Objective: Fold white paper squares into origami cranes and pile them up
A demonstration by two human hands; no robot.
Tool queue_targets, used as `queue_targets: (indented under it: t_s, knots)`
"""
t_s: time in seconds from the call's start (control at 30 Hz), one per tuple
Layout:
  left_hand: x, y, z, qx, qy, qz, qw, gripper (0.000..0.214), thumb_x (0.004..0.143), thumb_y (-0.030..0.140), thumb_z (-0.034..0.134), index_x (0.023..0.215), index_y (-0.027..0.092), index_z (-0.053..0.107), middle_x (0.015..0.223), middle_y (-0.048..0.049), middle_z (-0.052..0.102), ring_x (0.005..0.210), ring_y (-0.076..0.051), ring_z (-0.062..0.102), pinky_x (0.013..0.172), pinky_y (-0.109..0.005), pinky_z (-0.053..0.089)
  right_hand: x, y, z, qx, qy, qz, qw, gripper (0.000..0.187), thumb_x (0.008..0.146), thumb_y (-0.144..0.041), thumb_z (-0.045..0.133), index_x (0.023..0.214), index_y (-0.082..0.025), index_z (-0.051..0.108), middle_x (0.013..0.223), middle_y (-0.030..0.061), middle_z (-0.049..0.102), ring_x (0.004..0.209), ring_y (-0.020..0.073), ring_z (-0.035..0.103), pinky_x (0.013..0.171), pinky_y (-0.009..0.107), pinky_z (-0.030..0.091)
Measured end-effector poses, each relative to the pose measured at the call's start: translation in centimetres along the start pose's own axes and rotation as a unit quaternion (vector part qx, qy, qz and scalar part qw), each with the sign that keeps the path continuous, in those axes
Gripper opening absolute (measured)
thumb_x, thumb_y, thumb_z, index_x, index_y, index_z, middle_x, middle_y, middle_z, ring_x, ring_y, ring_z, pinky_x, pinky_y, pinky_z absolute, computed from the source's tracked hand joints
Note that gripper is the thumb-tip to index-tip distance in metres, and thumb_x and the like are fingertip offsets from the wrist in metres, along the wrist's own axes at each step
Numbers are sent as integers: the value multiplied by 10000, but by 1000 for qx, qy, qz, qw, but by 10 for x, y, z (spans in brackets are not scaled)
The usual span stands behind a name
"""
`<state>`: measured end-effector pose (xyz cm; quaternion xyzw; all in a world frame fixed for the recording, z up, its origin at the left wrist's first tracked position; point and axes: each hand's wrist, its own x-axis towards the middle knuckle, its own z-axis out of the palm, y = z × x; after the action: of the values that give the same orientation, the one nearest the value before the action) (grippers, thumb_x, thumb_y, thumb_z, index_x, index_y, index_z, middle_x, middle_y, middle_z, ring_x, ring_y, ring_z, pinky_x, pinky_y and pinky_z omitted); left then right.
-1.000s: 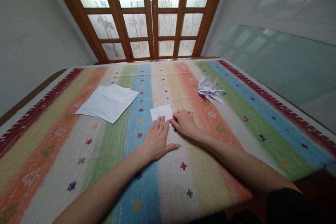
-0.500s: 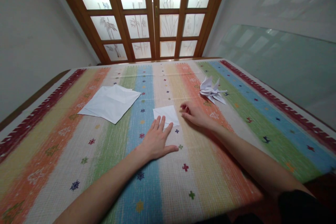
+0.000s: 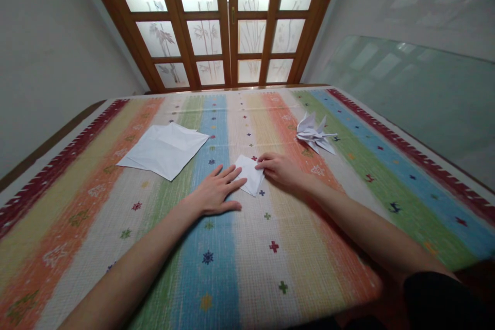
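A small folded white paper [image 3: 250, 178] lies turned like a diamond on the striped tablecloth [image 3: 247, 247]. My left hand [image 3: 214, 192] rests flat, fingers spread, with the fingertips on the paper's left corner. My right hand [image 3: 279, 169] has its fingers curled and pinches the paper's right corner.
A stack of unfolded white sheets [image 3: 164, 148] lies at the left on the cloth. A finished white paper crane [image 3: 314, 134] sits at the right rear. Wooden doors with frosted glass [image 3: 228, 15] stand behind the table. A glass pane [image 3: 417, 93] leans along the right wall.
The paper has been rotated from square-on to a diamond. My left hand shifted left to its corner. My right hand came back from the right and took the right corner.
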<state>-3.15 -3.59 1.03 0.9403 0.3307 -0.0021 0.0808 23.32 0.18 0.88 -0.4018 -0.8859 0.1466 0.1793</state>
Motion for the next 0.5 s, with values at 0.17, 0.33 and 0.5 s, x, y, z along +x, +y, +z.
queue_targets:
  t_s: [0.17, 0.33, 0.5]
  knots:
    - [5, 0, 2, -2, 27, -53, 998, 547, 972, 490, 377, 1439, 207, 414, 1532, -131, 370, 1441, -257, 296, 1172, -491, 185, -20, -20, 1, -16, -1, -38, 999, 225, 921, -226, 535, 946, -176, 753, 965, 112, 694, 910, 196, 623, 832, 349, 491]
    - [8, 6, 6, -12, 60, -83, 995, 434, 978, 383, 400, 1387, 267, 486, 1511, -89, 420, 1421, -264, 333, 1154, -502, 238, -23, -30, -5, 104, -10, 0, 994, 199, 898, -237, 546, 952, -204, 735, 1044, 81, 714, 986, 184, 639, 915, 352, 474]
    - [7, 7, 6, -5, 60, -83, 995, 470, 946, 421, 457, 1391, 272, 482, 1532, -95, 384, 1423, -308, 316, 1144, -544, 233, -16, -18, -5, 195, -15, 61, 979, 358, 807, -70, 446, 1004, -188, 721, 1049, 69, 731, 991, 177, 656, 939, 357, 467]
